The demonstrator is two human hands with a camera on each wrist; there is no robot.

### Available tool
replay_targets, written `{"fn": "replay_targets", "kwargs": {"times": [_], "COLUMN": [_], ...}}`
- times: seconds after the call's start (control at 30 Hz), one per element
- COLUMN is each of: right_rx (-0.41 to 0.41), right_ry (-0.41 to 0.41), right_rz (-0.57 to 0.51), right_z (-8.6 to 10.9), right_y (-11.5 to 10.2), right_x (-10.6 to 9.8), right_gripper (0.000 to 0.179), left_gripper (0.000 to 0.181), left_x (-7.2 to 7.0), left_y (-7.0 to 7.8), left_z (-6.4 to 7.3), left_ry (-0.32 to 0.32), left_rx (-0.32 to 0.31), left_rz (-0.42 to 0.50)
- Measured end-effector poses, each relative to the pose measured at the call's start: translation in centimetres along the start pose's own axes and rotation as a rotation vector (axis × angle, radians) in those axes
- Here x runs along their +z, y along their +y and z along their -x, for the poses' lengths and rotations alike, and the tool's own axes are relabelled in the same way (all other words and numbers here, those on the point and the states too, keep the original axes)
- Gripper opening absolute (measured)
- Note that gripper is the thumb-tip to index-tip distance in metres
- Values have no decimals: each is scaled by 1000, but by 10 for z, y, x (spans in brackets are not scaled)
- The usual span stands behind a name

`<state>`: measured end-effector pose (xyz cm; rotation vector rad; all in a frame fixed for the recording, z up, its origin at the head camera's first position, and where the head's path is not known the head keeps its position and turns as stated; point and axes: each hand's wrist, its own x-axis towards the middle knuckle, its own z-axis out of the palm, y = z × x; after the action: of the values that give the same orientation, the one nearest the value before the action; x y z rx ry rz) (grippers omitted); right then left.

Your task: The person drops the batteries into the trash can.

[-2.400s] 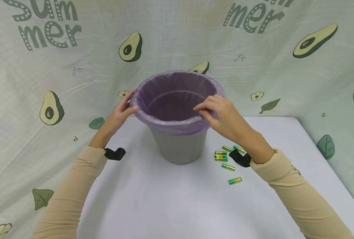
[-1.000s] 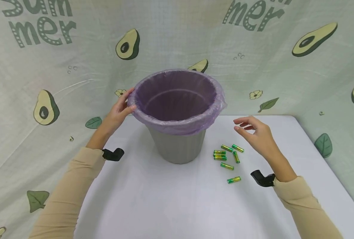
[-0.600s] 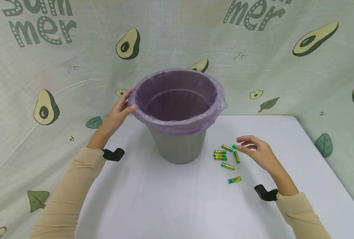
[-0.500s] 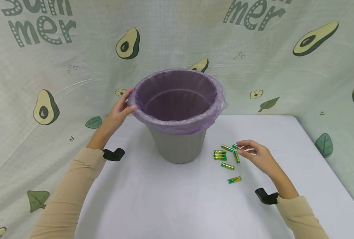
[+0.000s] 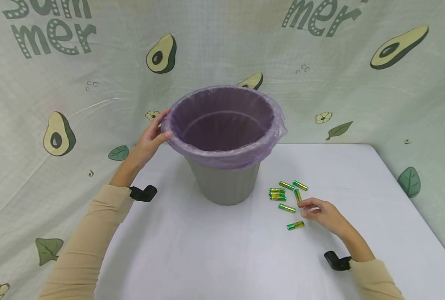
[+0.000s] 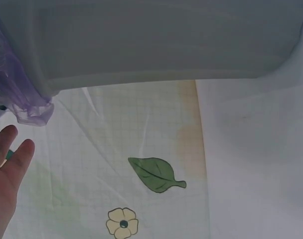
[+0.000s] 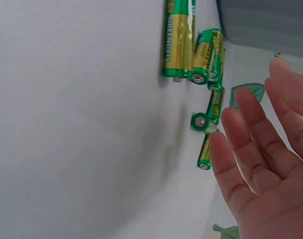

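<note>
A grey bin (image 5: 226,185) lined with a purple plastic bag (image 5: 224,159) stands on the table, and the bag is folded over its rim. My left hand (image 5: 146,143) rests against the left side of the rim with fingers spread. In the left wrist view the hand (image 6: 7,181) shows only at the edge, beside the bag. My right hand (image 5: 324,214) hovers low over the table, fingers loosely bent and holding nothing. Its fingertips are by the lower end of one green-and-gold battery (image 5: 297,195). The right wrist view shows the palm and separated fingers of that hand (image 7: 263,164) beside several batteries.
Several more batteries lie right of the bin: a neat row (image 5: 277,194), two behind (image 5: 287,185), one below the row (image 5: 287,208) and one nearest the front (image 5: 295,225). A patterned curtain (image 5: 207,50) hangs behind the white table (image 5: 207,258).
My right hand has left the bag's right rim, swung right, then come down and toward me past the batteries. The left hand has stayed at the rim. The batteries lie as before.
</note>
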<state>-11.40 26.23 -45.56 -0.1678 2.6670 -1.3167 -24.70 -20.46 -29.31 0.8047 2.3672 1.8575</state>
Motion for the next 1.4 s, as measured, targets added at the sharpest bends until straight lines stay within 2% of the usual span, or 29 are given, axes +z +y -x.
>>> {"fn": "replay_targets", "kwargs": {"times": [0.23,0.47,0.93,1.17,1.4], "right_rx": [79,139,120,68,39], "right_ry": [-73,-78,-60,-43,-63], "right_rz": [-21,-5,71,109,104], "right_z": [1,4,6,5,4], "right_y": [13,12,14,17,15], "right_x": [9,15,21,24,23], "right_gripper": [29,31,24,18,16], "left_gripper": [61,61,60,61,61], "left_x": [0,-1,-1,0,-1], "left_y": [1,1,2,1,1], "left_z": [0,1,-1,-2,0], "left_ry": [-3,-1,-3,-10,-5], "left_rx": [-8,-9,-9,-5,-10], "left_rz": [-19,-28,-11,-16,-35]}}
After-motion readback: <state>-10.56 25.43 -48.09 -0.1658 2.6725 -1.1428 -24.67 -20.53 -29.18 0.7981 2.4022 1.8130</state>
